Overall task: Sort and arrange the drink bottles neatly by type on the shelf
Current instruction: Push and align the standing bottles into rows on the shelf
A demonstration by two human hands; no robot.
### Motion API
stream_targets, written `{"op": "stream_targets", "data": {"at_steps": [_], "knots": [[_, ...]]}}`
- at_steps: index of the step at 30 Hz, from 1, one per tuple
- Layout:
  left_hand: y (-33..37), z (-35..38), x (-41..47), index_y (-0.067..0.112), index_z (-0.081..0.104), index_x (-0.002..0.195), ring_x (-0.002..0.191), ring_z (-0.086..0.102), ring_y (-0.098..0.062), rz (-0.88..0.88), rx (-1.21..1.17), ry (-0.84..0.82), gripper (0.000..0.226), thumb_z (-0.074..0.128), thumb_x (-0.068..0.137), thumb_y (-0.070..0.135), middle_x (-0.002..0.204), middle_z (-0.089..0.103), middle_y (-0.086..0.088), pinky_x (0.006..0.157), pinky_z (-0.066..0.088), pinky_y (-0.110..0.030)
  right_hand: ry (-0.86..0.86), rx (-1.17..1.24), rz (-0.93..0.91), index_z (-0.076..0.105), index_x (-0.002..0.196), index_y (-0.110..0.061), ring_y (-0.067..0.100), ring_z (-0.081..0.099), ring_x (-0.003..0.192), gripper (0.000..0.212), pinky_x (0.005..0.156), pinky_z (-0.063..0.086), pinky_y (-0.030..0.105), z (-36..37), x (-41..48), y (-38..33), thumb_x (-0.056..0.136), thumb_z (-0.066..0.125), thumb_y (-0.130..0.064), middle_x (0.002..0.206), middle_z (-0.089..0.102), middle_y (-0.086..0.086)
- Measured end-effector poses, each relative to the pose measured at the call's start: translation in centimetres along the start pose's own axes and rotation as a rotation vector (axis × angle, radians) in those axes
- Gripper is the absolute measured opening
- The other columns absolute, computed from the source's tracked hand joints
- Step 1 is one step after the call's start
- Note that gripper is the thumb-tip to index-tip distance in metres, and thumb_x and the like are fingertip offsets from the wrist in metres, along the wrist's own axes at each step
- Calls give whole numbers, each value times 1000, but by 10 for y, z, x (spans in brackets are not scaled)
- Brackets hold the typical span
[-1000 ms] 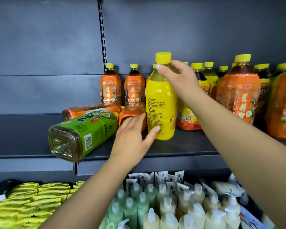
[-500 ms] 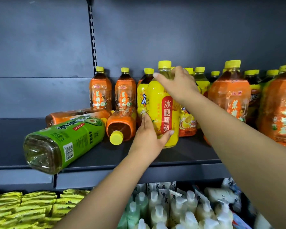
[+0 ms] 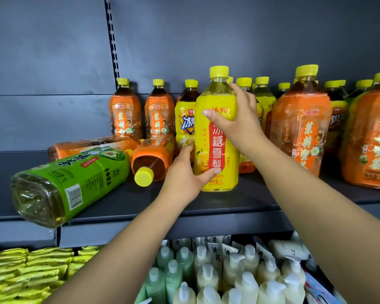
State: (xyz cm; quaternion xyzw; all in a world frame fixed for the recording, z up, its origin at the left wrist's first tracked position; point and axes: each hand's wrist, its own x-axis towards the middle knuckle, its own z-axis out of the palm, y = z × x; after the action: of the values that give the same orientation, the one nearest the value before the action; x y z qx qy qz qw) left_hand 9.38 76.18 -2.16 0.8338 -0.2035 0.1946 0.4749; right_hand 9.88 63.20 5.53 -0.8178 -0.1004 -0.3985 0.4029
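Observation:
A large yellow pear-drink bottle (image 3: 215, 119) stands upright near the front of the dark shelf (image 3: 140, 205). My right hand (image 3: 239, 119) grips its upper body and my left hand (image 3: 184, 174) holds its lower left side. A green tea bottle (image 3: 70, 181) lies on its side at the left, its base over the shelf edge. Two orange tea bottles lie beside it, one with its cap (image 3: 143, 176) toward me and one (image 3: 90, 145) behind the green bottle. Two orange bottles (image 3: 125, 115) and a yellow iced-tea bottle (image 3: 184, 121) stand at the back.
Large orange bottles (image 3: 301, 132) and several more yellow-capped ones crowd the shelf's right side. The lower shelf holds yellow packets (image 3: 20, 275) at the left and pump bottles (image 3: 217, 279) in the middle. A slotted upright (image 3: 112, 40) runs up the back panel.
The yellow bottle has turned so its red label faces me. My left hand has come off the shelf and taken its lower side; my right hand has slid down from the neck to the shoulder.

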Motion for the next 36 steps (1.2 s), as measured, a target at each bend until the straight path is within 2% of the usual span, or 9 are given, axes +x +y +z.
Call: {"op": "stream_targets", "data": {"at_steps": [5, 9, 11, 13, 19, 21, 24, 30, 36], "knots": [[3, -3, -7, 14, 34, 140, 122, 49, -21, 42, 46, 7, 68, 66, 82, 31, 135, 49, -5, 101, 43, -37, 69, -38, -26, 21, 146, -19, 22, 19, 139, 77, 109, 25, 35, 7, -10, 0, 84, 58, -48, 151, 21, 6], [6, -29, -37, 9, 59, 118, 100, 54, -9, 252, 172, 263, 31, 58, 89, 21, 109, 61, 0, 86, 39, -16, 217, -301, -170, 42, 136, -12, 31, 31, 132, 65, 107, 25, 40, 7, -18, -7, 84, 58, -49, 142, 36, 13], [1, -48, -51, 11, 62, 113, 93, 53, -5, 285, 246, 306, 35, 52, 88, 33, 100, 61, 6, 80, 40, -17, 300, -346, -302, 56, 122, -10, 36, 42, 123, 55, 102, 32, 44, 12, -24, -12, 82, 55, -48, 129, 50, 17], [-12, -65, -60, 10, 65, 107, 88, 54, -5, 313, 346, 344, 43, 43, 84, 39, 94, 62, 8, 75, 37, -13, 327, -297, -441, 65, 107, -9, 31, 48, 112, 44, 94, 34, 37, 23, -31, -20, 81, 53, -43, 113, 59, 17], [-53, -97, -82, 9, 68, 97, 84, 65, -23, 292, 623, 341, 39, 42, 86, 35, 90, 71, -6, 72, 41, -23, 6, -257, -688, 71, 85, -10, 27, 63, 82, 41, 73, 44, 27, 71, -62, -39, 80, 48, -44, 88, 67, 7], [-64, -95, -89, 7, 68, 97, 86, 59, -17, 323, 660, 324, 37, 43, 86, 33, 90, 71, -7, 75, 39, -26, -202, -316, -649, 68, 100, -10, 25, 59, 101, 47, 83, 44, 29, 82, -64, -36, 80, 51, -50, 107, 65, 7], [-79, -92, -95, 7, 68, 95, 88, 58, -16, 378, 751, 320, 36, 43, 88, 32, 92, 70, -7, 76, 39, -26, -477, -356, -595, 51, 128, -16, 19, 31, 134, 60, 108, 23, 31, 89, -59, -24, 81, 56, -54, 143, 40, 1], [-89, -88, -97, 8, 70, 92, 90, 62, -18, 450, 804, 390, 46, 32, 96, 34, 94, 71, -5, 75, 39, -27, -585, -346, -576, 46, 133, -19, 18, 20, 140, 61, 109, 15, 28, 93, -56, -20, 81, 62, -47, 150, 29, 0], [-91, -85, -100, 8, 70, 93, 90, 65, -21, 456, 812, 419, 43, 35, 96, 32, 94, 71, -6, 76, 40, -28, -573, -525, -642, 37, 140, -13, 18, 19, 142, 59, 111, 20, 31, 93, -62, -22, 91, 49, -42, 151, 31, 3]]}}
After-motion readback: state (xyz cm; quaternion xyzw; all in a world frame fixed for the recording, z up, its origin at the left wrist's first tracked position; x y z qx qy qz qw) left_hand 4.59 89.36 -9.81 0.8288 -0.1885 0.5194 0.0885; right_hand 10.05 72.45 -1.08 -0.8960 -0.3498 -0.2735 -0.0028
